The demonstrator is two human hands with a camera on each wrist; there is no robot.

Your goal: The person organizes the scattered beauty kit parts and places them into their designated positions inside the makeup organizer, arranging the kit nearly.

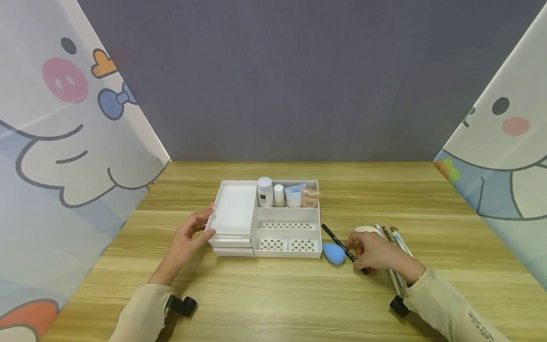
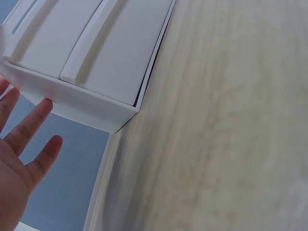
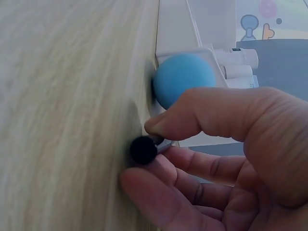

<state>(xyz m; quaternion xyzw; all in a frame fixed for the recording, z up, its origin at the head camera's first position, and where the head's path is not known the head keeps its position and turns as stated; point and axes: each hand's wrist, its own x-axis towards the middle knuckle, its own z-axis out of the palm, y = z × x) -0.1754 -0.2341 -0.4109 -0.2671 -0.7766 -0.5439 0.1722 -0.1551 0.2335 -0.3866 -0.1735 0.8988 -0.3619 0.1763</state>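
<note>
A white organizer box [image 1: 287,253] stands on the table, with a flat-topped drawer section on its left and compartments on its right. My left hand [image 1: 188,237] is at its left side, thumb near the front corner. Extended fingers [image 2: 36,120] lie against or close by the side wall in the left wrist view. My right hand [image 1: 378,251] pinches a slim black makeup pencil [image 1: 335,235] between thumb and fingers, close to the tabletop. The pencil's round black end [image 3: 143,150] faces the right wrist camera. Just left of the pencil lies a blue teardrop makeup sponge [image 1: 334,253].
The back compartment holds a white bottle [image 1: 265,192], a small white-capped bottle [image 1: 279,195], a light-blue tube [image 1: 295,195] and a beige BB tube [image 1: 310,198]. Makeup brushes [image 1: 400,241] and a pale rounded item [image 1: 365,229] lie about my right hand. A grey panel [image 1: 299,95] rises behind.
</note>
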